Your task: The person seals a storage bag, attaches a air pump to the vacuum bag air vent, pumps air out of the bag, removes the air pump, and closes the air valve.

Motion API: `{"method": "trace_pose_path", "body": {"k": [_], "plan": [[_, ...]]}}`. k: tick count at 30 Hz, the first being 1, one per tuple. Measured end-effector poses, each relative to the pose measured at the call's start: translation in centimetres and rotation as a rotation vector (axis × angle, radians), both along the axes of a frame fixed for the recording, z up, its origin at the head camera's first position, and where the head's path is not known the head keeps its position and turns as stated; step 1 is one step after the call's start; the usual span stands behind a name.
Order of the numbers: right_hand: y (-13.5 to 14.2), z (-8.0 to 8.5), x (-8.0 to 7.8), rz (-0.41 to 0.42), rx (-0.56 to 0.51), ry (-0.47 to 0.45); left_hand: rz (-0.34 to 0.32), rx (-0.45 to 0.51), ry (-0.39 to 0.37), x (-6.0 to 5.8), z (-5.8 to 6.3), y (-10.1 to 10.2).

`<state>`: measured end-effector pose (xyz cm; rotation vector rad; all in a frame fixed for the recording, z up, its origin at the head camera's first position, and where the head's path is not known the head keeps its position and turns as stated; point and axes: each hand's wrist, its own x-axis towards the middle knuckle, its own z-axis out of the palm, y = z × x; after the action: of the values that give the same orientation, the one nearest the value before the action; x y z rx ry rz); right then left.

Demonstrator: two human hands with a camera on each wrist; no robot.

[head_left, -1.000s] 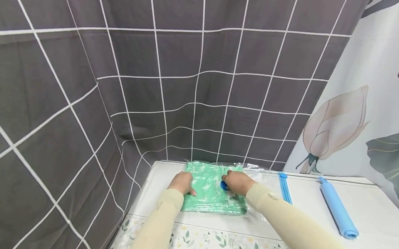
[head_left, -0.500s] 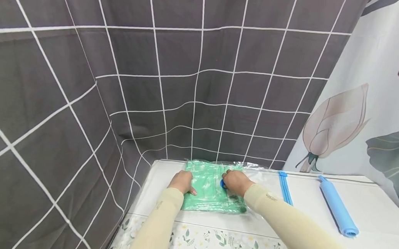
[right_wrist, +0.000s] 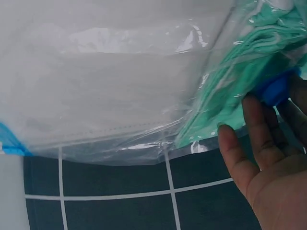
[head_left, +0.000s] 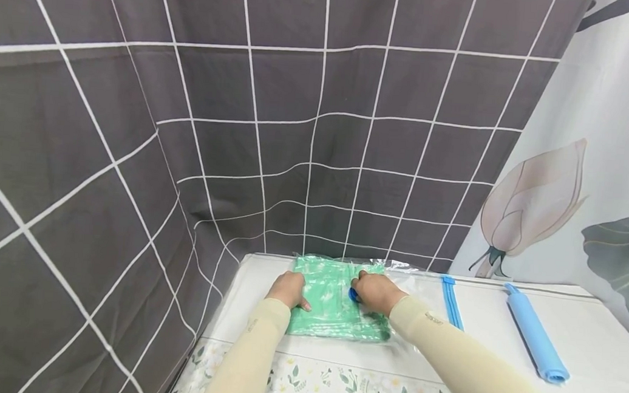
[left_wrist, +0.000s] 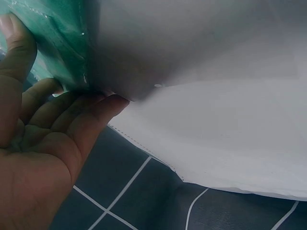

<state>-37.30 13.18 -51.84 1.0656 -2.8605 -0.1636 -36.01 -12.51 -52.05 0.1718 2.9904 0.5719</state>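
Observation:
A clear plastic storage bag lies on the white tabletop with folded green cloth inside. Its blue zip strip runs along the right end. My right hand pinches a round blue cap on the bag, seen between thumb and fingers in the right wrist view. At the bag's left edge rests my left hand, thumb over the green and the other fingers stretched along the edge near the tabletop.
To the right lies a light blue tube-shaped thing with a narrow tip. A floral cloth covers the front of the table. Dark gridded curtain hangs behind and to the left, with a white flower-printed curtain at right.
The head view has shifted slightly. My right hand stays at the blue cap with a small turn of the fingers, and my left hand stays on the bag's left edge.

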Motion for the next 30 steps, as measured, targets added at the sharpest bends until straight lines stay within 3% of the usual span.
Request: {"method": "trace_pose_path", "body": {"k": [5, 9, 10, 14, 16, 17, 21, 23, 28, 30], "plan": [[-0.2, 0.1, 0.0, -0.024, 0.035, 0.035, 0.002, -0.011, 0.006, 0.1, 0.5, 0.1], [-0.5, -0.3, 0.1, -0.054, 0.050, 0.067, 0.000, 0.000, -0.013, -0.2, 0.1, 0.0], [-0.7, -0.5, 0.2, -0.062, 0.055, 0.077, -0.002, 0.002, -0.019, -0.4, -0.1, -0.1], [-1.3, -1.1, 0.6, -0.095, 0.078, 0.117, -0.025, -0.039, 0.003, -2.6, -2.9, -0.8], [-1.6, -1.2, 0.8, -0.111, 0.087, 0.143, -0.027, -0.040, 0.003, -2.9, -3.1, -0.9], [-1.8, -1.2, 0.9, -0.122, 0.091, 0.153, -0.025, -0.037, 0.003, -2.9, -3.0, -0.8], [-2.3, -1.3, 1.2, -0.163, 0.116, 0.186, -0.001, 0.004, -0.017, -1.2, -0.5, -0.2], [-2.4, -1.3, 1.2, -0.181, 0.129, 0.179, 0.002, -0.005, -0.009, -0.8, -0.2, -0.1], [-2.9, -1.3, 1.3, -0.219, 0.120, 0.132, -0.009, -0.010, -0.015, -0.7, -0.3, -0.2], [-3.1, -1.4, 1.3, -0.234, 0.108, 0.112, -0.025, -0.017, -0.007, -1.5, -1.3, -0.5]]}}
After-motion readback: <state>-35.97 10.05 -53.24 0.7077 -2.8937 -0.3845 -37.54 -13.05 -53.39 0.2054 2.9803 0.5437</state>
